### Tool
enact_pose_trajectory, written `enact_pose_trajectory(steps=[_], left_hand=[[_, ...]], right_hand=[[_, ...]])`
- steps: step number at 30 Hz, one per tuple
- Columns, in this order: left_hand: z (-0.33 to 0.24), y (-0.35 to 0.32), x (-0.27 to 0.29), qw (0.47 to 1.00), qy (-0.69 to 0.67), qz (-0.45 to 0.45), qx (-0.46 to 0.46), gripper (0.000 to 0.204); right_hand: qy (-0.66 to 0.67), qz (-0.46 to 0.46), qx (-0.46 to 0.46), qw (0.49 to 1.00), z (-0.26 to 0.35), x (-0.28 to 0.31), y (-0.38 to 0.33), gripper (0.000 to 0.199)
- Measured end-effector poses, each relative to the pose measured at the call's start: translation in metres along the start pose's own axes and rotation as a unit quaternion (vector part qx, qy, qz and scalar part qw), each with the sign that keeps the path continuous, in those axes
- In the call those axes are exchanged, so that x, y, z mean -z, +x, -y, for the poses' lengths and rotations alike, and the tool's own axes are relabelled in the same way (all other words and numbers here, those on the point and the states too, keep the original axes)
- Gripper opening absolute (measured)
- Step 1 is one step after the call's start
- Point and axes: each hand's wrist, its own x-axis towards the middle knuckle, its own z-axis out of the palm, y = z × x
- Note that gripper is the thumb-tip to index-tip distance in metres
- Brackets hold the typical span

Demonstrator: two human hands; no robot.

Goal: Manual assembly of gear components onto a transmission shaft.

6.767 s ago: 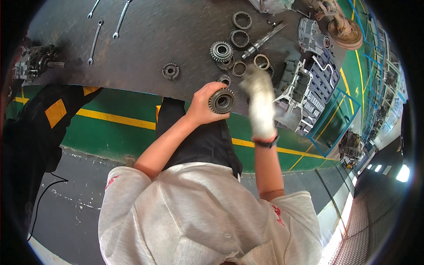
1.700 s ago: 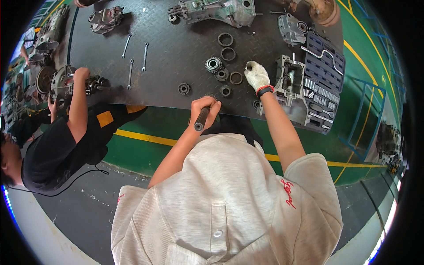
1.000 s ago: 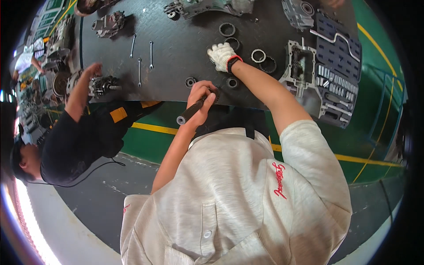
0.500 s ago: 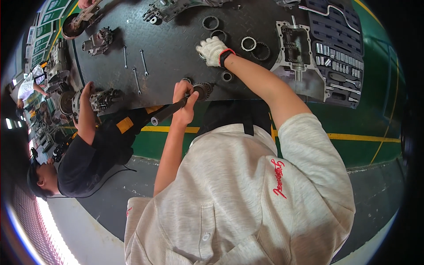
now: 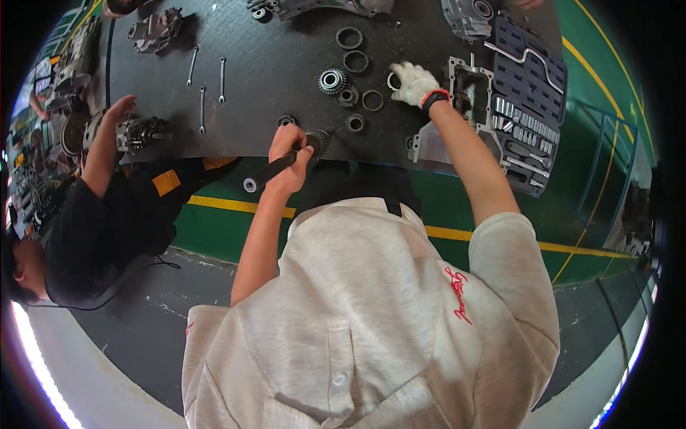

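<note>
My bare left hand (image 5: 289,159) is wrapped round a dark metal shaft (image 5: 268,174), tilted over the table's front edge. A toothed gear (image 5: 316,144) sits at the shaft's far end, beside my fingers. My right hand (image 5: 416,84), in a white knit glove, has its fingers curled on a shiny toothed ring (image 5: 394,81); part of the ring is hidden. To its left lie a bright gear (image 5: 331,81), a smaller gear (image 5: 348,96) and a thin dark ring (image 5: 372,110). A small gear (image 5: 355,124) lies nearer me, and another (image 5: 286,120) is just beyond my left hand.
Two more rings, one of them a toothed ring (image 5: 349,37), lie farther back. An open metal housing (image 5: 463,93) and a socket set case (image 5: 527,107) stand at right. Wrenches (image 5: 222,80) lie at left. A co-worker's arm (image 5: 103,146) reaches over a gear assembly (image 5: 141,136).
My right hand has moved right, off the bright gear and over to the shiny ring. The left hand still grips the shaft. The whole view has shifted somewhat.
</note>
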Motion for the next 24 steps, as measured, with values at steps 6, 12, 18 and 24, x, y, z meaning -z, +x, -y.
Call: enact_pose_trajectory(steps=[6,12,18,24], left_hand=[[-0.002,-0.009,-0.002,1.0,-0.001,-0.02,0.004,0.02],[0.0,-0.01,-0.004,0.999,-0.002,-0.034,-0.01,0.019],[0.002,-0.006,-0.01,0.999,0.008,-0.028,-0.043,0.017],[0.013,-0.006,-0.008,0.995,-0.007,-0.035,-0.089,0.019]], right_hand=[[-0.016,-0.011,-0.035,0.999,0.033,0.027,0.007,0.06],[0.815,0.044,-0.054,0.576,0.076,0.081,-0.053,0.049],[0.716,0.173,0.07,0.673,0.186,0.173,-0.185,0.057],[0.602,0.1,0.113,0.784,0.244,0.172,-0.207,0.04]])
